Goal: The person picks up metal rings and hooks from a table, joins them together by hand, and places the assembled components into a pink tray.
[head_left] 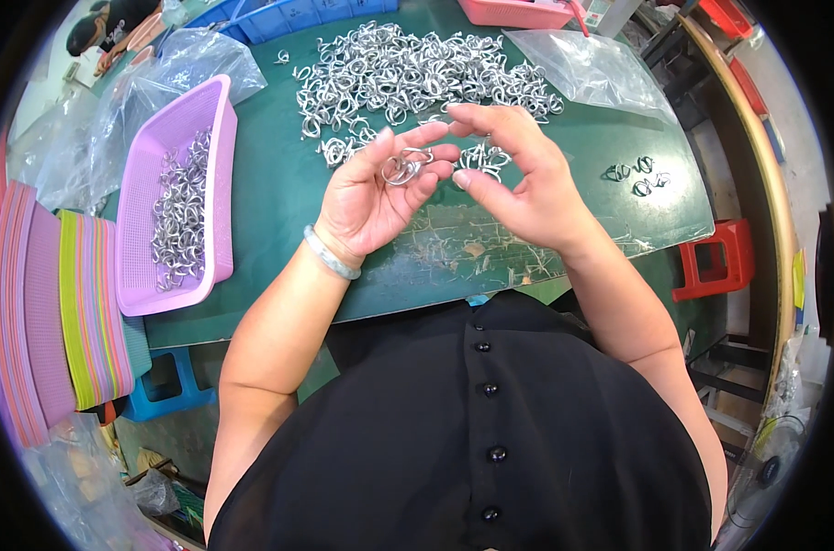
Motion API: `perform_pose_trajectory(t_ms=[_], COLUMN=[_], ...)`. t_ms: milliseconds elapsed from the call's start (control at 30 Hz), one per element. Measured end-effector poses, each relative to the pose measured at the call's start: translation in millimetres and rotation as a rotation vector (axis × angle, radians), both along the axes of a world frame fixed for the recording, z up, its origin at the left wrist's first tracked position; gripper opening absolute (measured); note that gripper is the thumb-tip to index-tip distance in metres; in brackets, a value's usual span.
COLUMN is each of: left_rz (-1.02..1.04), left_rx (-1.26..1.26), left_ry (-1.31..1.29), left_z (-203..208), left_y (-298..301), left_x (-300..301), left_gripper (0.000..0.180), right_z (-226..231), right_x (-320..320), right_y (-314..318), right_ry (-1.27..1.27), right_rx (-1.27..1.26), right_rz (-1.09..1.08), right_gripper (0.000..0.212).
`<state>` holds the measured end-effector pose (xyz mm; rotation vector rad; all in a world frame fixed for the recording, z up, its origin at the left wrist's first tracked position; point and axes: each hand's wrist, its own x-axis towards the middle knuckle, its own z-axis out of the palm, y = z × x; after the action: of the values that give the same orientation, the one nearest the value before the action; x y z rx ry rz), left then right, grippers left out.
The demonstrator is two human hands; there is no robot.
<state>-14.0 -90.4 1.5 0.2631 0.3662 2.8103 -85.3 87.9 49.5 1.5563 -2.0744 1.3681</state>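
My left hand point(377, 188) is turned palm up over the table, with a few silvery metal rings point(405, 167) resting in its half-curled fingers. My right hand point(527, 174) hovers just to the right, its thumb and fingers spread apart and nothing visible between them. Beneath and between the hands lies a small group of metal rings point(484, 160). Behind them a large heap of the same rings point(399, 69) spreads over the green table point(279, 248). A purple plastic basket point(221, 184) on the left holds many loose rings point(182, 216).
Stacked colourful baskets point(45, 303) stand at the left edge. Clear plastic bags point(197, 69) lie beyond the purple basket, another bag point(601, 73) at far right. Several darker rings point(642, 174) sit on the right. A blue crate point(298, 18) and pink basket point(518, 13) line the back.
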Motion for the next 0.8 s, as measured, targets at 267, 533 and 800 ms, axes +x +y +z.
perform_pose_trajectory(t_ms=[267,533,800], left_rz=[0.024,0.231,1.555], left_rx=[0.009,-0.079,-0.901], left_ry=[-0.075,-0.092,-0.111], left_z=[1.9,20.7,77.1], left_y=[-1.4,-15.8,-104.1], left_x=[1.0,9.0,62.8], left_gripper=[0.042,0.037,0.026], right_z=[-4.3,-12.7,-24.2], right_x=[-0.8,-10.4,-16.3], right_y=[7.7,13.0,21.8], right_ry=[-0.108,-0.174,0.02], right_rx=[0.015,0.034,0.286], right_rz=[-0.05,-0.103,-0.113], right_gripper=[0.041,0.032,0.025])
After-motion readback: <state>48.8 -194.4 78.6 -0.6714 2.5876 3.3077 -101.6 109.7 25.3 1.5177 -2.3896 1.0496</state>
